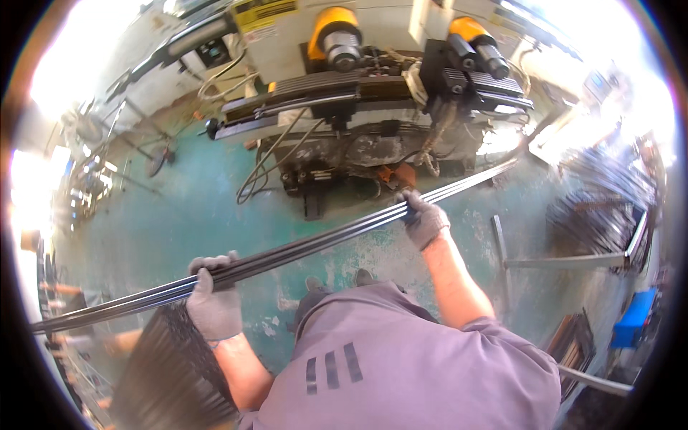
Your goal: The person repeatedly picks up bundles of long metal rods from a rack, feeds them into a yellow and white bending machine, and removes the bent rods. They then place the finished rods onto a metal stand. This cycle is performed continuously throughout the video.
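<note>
A bundle of long, thin dark metal bars stretches across the view, from the far left edge up to the upper right. Both of my hands wear grey work gloves. My left hand is closed round the bundle left of the middle, thumb in front and fingertips showing behind. Farther along to the right, my right hand grips the same bars, its fingers wrapped over them. The bundle is held in front of my body, above the floor. Whether the bars are solid or hollow cannot be made out.
Ahead stands a machine with yellow-capped spindles and hanging cables. A dark stack of bars lies at lower left. On the right are wrapped bundles, a metal frame and a blue box. The green floor is worn.
</note>
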Tool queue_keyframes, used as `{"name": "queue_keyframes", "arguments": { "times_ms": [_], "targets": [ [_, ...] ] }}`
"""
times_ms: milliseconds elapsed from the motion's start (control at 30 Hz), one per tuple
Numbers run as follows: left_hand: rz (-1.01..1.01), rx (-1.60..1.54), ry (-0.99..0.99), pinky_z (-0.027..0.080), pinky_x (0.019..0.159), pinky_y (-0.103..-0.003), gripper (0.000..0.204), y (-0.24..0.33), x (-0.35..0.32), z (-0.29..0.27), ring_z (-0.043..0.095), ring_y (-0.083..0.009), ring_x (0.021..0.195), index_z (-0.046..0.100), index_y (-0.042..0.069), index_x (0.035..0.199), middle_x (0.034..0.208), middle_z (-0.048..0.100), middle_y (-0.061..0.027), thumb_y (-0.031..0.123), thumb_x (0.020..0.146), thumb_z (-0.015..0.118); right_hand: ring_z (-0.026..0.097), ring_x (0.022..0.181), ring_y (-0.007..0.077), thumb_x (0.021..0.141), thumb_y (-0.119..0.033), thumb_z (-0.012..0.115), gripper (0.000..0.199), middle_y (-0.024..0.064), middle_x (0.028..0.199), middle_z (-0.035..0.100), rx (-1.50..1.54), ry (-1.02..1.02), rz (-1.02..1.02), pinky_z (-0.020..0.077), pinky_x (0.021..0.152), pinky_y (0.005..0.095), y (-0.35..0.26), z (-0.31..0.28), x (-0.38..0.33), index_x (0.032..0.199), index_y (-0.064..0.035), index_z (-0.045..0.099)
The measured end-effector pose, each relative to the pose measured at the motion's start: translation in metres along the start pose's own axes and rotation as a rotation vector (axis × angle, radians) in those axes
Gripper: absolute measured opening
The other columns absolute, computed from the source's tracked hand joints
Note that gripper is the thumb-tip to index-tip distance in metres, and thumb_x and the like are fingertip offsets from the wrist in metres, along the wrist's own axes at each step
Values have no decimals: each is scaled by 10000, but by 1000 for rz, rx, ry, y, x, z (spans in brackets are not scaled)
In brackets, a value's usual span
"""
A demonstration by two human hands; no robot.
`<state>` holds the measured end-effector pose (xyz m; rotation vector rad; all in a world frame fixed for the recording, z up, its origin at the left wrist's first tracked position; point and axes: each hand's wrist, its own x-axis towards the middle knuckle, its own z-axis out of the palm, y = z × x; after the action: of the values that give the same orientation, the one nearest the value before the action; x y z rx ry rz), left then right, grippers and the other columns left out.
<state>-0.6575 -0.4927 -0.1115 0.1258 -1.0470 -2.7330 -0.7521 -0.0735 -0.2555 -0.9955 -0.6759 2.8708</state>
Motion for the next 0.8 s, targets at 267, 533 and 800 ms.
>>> {"name": "queue_keyframes", "arguments": {
  "times_ms": [267,533,800],
  "targets": [
    [96,89,-117,440,1223,-475,259,53,152,-29,658,-267,1149,596,-26,1244,1114,709,-129,116,1031,640,725,859,210,1025,-196,726,175,67,926,740,56,123,-439,646,779,335,-151,22,87,1074,-35,678],
    [-152,78,86,500,1154,-511,228,-50,308,-44,675,-340,1142,646,-16,1220,1157,708,-154,152,1074,595,761,918,282,1047,-225,702,205,127,1054,788,74,87,-431,636,786,417,-58,182,114,1090,-25,711],
    [-374,-119,33,473,1180,-559,301,-64,439,-68,633,-372,1274,634,-72,1255,1293,689,-212,166,1089,553,736,971,316,1083,-110,598,193,183,1063,752,-92,143,-420,617,864,474,-108,231,195,1178,49,650]
  ]
}}
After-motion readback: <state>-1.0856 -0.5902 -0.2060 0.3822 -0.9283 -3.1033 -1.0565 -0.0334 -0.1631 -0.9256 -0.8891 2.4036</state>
